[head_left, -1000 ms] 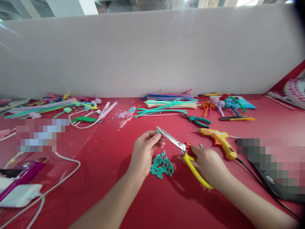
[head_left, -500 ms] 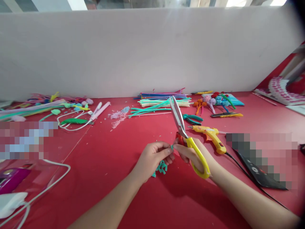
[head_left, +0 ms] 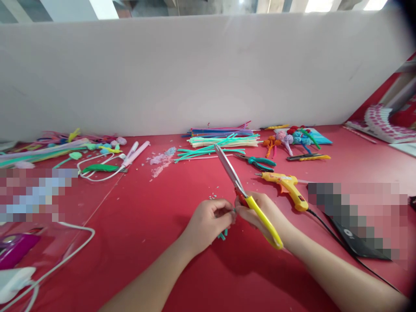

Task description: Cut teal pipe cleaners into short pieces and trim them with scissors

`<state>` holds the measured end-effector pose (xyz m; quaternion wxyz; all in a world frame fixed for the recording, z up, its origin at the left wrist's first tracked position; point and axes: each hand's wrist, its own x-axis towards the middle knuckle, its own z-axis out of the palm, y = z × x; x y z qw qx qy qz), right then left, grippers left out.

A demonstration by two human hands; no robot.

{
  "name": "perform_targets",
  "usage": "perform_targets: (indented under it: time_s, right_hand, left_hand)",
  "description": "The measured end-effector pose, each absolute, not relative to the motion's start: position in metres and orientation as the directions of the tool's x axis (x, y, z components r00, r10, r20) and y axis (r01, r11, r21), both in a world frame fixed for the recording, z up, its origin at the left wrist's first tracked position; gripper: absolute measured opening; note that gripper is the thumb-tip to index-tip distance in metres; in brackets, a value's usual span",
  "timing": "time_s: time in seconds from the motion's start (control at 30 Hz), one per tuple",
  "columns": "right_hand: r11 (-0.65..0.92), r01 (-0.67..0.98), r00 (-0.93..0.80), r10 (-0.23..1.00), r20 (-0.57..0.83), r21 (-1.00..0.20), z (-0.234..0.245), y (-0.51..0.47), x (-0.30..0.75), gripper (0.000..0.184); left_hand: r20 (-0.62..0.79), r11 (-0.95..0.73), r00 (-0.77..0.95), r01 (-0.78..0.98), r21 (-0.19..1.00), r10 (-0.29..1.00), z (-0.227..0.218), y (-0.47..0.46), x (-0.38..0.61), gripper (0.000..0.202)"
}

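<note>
Between the fingertips of my left hand [head_left: 208,223] is a tiny green piece of pipe cleaner [head_left: 234,210]; the fingers are pinched on it. My right hand [head_left: 263,216] holds a pair of scissors [head_left: 264,221] with yellow and red handles, the blades pointing up and to the left. The right thumb and fingertips also meet the tiny green piece. Under my left hand lie several short cut green pipe cleaner pieces [head_left: 222,235], partly hidden by the hand.
Bundles of pipe cleaners [head_left: 224,141] lie by the white partition [head_left: 201,78]. To the right are pliers [head_left: 260,163], a yellow glue gun [head_left: 286,184] with a black cord and a box cutter [head_left: 308,157]. A pink hair straightener [head_left: 136,154] and fluff scraps [head_left: 162,158] lie left.
The scissors have tilted further left, their tips dropping lower. Both hands sit slightly lower in the picture, still meeting at the small green piece. My left hand covers more of the cut pieces.
</note>
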<state>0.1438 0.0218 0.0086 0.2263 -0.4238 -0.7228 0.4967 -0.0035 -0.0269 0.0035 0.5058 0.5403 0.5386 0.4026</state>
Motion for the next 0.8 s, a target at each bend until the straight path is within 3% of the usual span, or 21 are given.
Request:
perform_targets:
  time_s: [0.1, 0.3, 0.4, 0.53, 0.8]
  right_hand:
    - [0.168, 0.391, -0.536, 0.841, -0.076, -0.905, 0.006, 0.023, 0.144, 0.006]
    - [0.188, 0.541, -0.409, 0.910, -0.062, -0.820, -0.001, 0.030, 0.145, 0.010]
    - [0.172, 0.528, -0.417, 0.906, -0.077, -0.832, -0.002, 0.030, 0.145, 0.010]
    - [0.164, 0.512, -0.422, 0.903, -0.080, -0.843, 0.002, 0.028, 0.143, 0.008]
    - [0.188, 0.501, -0.429, 0.902, -0.054, -0.845, -0.002, 0.025, 0.141, 0.008]
  left_hand:
    - [-0.084, 0.068, 0.069, 0.212, 0.975, 0.994, 0.005, -0.023, -0.009, 0.016]
    - [-0.012, 0.093, -0.175, 0.459, 0.884, 0.984, 0.000, -0.016, -0.024, 0.030]
    - [0.055, 0.020, -0.180, 0.392, 0.920, 0.982, -0.001, -0.017, -0.020, 0.010]
    - [0.106, -0.053, -0.134, 0.354, 0.934, 0.985, 0.006, -0.021, -0.011, 0.015]
    - [0.068, -0.034, -0.056, 0.465, 0.885, 0.996, 0.005, -0.027, 0.002, 0.008]
